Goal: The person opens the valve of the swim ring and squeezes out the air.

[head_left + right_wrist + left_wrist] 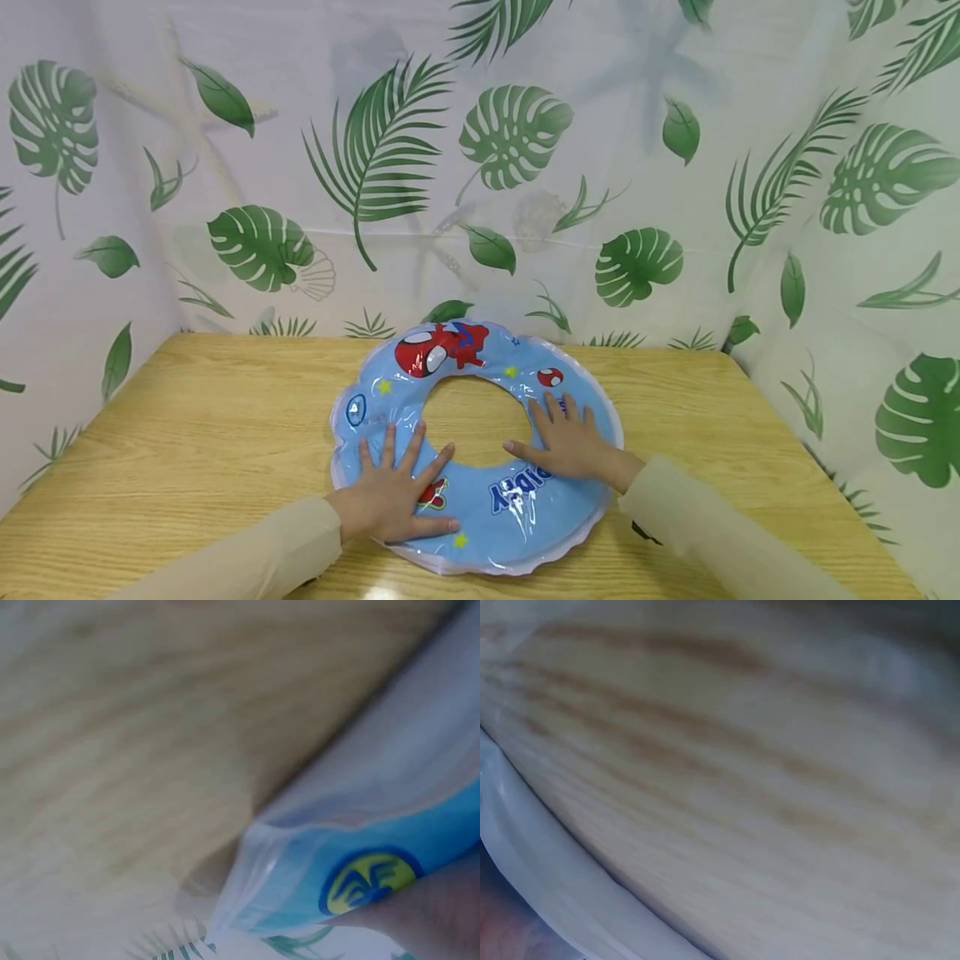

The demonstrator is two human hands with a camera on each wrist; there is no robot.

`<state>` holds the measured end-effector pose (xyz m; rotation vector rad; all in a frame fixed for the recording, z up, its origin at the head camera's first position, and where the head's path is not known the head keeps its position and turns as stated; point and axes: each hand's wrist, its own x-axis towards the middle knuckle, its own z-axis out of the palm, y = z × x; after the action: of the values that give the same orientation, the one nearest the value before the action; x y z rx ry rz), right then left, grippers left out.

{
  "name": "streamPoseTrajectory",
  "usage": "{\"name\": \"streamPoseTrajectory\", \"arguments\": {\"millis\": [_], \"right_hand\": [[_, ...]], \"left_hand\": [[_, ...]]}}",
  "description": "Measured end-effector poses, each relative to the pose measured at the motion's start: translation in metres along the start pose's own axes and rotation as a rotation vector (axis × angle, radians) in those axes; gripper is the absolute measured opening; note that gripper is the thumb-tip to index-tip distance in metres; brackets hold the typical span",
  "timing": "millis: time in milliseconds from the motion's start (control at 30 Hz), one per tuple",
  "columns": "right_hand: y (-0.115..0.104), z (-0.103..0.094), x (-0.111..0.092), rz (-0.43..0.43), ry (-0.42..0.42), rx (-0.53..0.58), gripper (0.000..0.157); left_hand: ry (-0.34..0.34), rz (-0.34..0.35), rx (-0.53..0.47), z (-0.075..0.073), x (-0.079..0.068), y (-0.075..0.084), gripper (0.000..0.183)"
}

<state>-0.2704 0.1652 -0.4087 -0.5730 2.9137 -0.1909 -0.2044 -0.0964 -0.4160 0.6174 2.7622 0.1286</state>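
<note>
A blue inflatable swim ring [480, 508] lies flat on the table in the head view, with a red masked cartoon figure, yellow stars and blue lettering. My left hand [390, 500] rests on its near left part, fingers spread. On the right side my right hand [573, 446] presses the surface with straight fingers, the thumb reaching toward the centre hole. The left wrist view catches only the ring's pale edge [562, 870] and a blurred bit of hand. From the right wrist, the ring's blue side with a yellow round print [371, 881] shows beside part of the hand.
A wood-grain table [225, 417] lies under the ring. White cloth [420, 167] printed with green leaves hangs behind it and along both sides. A clear valve [356, 410] shows on the ring's left.
</note>
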Motion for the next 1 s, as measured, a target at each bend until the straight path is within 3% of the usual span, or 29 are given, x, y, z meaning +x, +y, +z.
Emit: {"name": "streamPoseTrajectory", "arguments": {"millis": [500, 633, 1000], "right_hand": [[-0.001, 0.021, -0.005, 0.019, -0.004, -0.051, 0.095], [0.0, 0.026, -0.006, 0.022, -0.007, -0.072, 0.096], [0.0, 0.026, -0.006, 0.006, -0.02, -0.087, 0.096]], "left_hand": [[0.005, 0.001, 0.034, 0.009, 0.005, -0.006, 0.097], [-0.004, 0.007, 0.023, 0.005, 0.004, -0.004, 0.096], [-0.022, 0.005, 0.004, 0.006, 0.006, -0.006, 0.097]]}}
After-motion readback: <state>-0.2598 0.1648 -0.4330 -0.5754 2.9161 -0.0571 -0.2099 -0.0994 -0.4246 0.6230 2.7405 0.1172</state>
